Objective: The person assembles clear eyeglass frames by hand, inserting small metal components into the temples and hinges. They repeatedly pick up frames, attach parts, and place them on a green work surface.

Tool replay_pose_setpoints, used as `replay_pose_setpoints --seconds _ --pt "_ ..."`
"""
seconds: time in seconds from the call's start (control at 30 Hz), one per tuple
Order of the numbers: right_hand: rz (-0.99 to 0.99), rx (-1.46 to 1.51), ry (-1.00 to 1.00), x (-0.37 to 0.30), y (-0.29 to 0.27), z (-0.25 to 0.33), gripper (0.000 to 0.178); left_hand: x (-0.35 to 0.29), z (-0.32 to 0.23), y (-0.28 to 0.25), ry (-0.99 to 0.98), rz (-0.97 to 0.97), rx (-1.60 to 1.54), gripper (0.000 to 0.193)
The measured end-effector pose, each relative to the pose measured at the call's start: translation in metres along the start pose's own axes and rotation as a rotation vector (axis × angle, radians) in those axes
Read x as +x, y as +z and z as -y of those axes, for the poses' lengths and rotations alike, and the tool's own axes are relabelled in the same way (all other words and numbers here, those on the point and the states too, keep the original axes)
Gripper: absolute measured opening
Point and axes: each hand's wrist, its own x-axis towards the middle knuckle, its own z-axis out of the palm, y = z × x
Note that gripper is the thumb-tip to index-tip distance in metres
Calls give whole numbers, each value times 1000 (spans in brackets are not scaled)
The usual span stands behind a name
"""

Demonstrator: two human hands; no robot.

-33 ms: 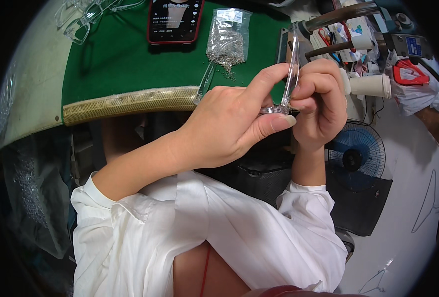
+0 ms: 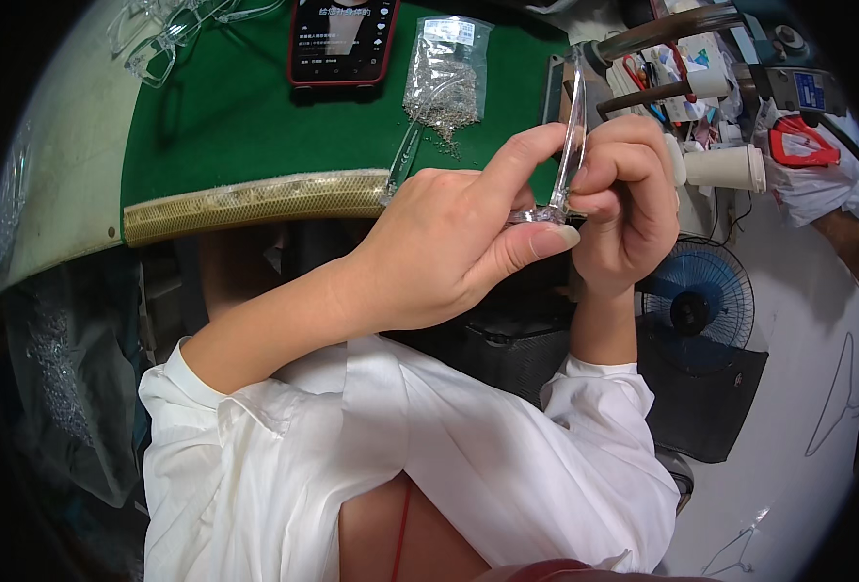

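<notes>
A clear eyeglass frame (image 2: 573,136) is between my hands, above the near edge of the green mat. One of its temples points up between my fingers, and another clear temple (image 2: 405,157) shows beyond my left wrist. My left hand (image 2: 459,233) is closed around the front of the frame, thumb and forefinger on either side of the raised temple's base. With curled fingers, my right hand (image 2: 628,194) pinches close to the hinge corner; whether something tiny is in that pinch is hidden. Much of the frame front lies behind my left hand.
On the green mat (image 2: 226,126) lie a phone (image 2: 337,44) in a red case and a plastic bag (image 2: 449,73) spilling small metal screws. More clear frames (image 2: 153,53) are at the far left. Brown handles (image 2: 662,34) jut in at right, near a white cup (image 2: 730,168). A fan (image 2: 696,306) stands below.
</notes>
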Motion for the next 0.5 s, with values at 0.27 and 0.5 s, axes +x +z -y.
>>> replay_pose_setpoints --seconds 0.27,0.5 --pt "-9 37 42 -1 1 0 30 -1 1 1 -1 -2 -53 61" --pt "15 77 37 -1 -5 -2 21 0 3 -2 37 7 56 62"
